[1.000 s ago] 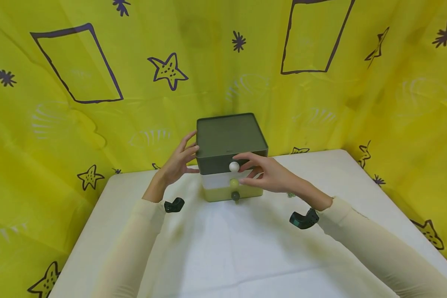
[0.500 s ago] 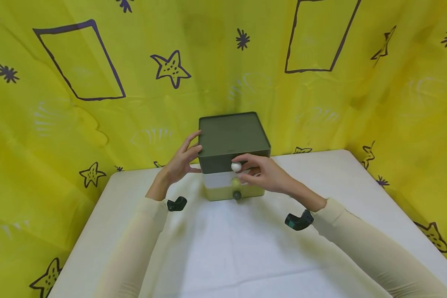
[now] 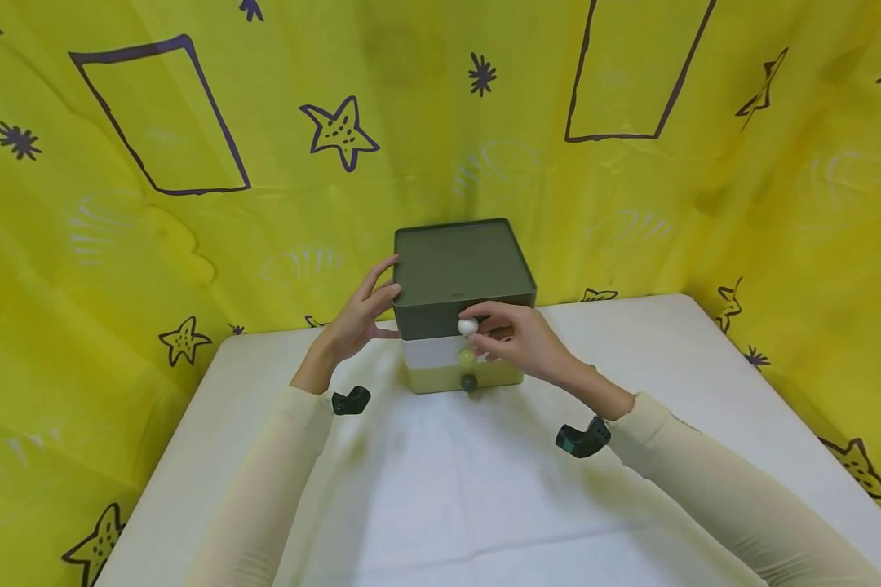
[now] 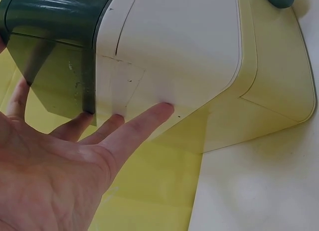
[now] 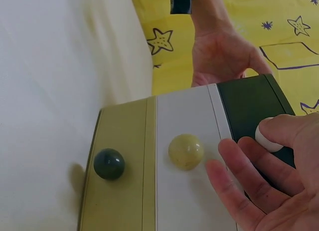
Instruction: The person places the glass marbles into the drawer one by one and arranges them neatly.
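The stacked drawer box [image 3: 455, 261] stands upright on the white surface [image 3: 411, 489], near the yellow curtain [image 3: 411, 187], its front facing the person. The right hand [image 3: 524, 342] is at that front, and its grip is together on the white knob [image 5: 267, 141] of the dark green top tier [image 3: 426, 323]. The knob sits at the fingertips, not deep in the palm, and juts from the tier's front towards the person. The relation that counts, by judgement, is that line running straight out from the front to the body.

The left hand [image 4: 55, 166] is at the opposite end, its straight fingers spread apart with tips against the box's left side; it is well apart from the white knob, so the right hand is clearly the nearer.

The knobs form an upright column: the yellow knob [image 5: 186, 151] on the white middle tier is just below the right hand's lower fingers, which do not appear to hold it, and the dark knob [image 5: 108, 164] is lowest, on the yellowish bottom tier.
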The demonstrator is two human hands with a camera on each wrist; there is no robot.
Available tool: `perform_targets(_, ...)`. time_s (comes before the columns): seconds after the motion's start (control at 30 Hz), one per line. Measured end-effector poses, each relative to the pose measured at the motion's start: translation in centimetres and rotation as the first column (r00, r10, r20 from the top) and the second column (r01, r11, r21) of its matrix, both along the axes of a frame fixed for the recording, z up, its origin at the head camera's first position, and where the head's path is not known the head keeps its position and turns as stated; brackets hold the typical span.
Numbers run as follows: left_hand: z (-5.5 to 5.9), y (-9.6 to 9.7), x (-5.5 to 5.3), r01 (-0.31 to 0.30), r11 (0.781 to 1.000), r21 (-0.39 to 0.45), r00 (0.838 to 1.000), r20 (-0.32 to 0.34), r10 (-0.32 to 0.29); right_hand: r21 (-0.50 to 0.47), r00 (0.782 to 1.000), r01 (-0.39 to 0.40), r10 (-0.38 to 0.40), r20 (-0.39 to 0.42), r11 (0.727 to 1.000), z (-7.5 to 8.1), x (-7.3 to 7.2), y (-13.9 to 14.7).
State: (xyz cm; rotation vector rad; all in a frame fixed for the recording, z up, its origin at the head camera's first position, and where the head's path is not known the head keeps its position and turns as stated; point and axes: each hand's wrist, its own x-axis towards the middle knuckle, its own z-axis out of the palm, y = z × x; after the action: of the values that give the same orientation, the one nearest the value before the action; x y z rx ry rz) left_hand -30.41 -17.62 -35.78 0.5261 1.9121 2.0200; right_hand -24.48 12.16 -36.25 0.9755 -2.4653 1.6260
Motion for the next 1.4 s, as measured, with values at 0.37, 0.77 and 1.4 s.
perform_targets(0.37,-0.1,0.0,-0.1,0.002,1.0,0.0,1.0,-0.008,-0.002,0.001,1.0,0.003,-0.003,-0.014,1.0,-0.2,0.0,0.0)
perform_targets(0.77,-0.1,-0.1,-0.1,0.003,1.0,0.0,1.0,0.003,-0.003,0.037,1.0,-0.01,0.01,-0.02,0.999,-0.1,0.8,0.2)
perform_targets(1.4,0.0,-0.3,-0.2,-0.001,1.0,-0.014,1.0,-0.005,0.001,0.055,0.997,-0.042,0.045,-0.055,0.998,0.1,4.4,0.8)
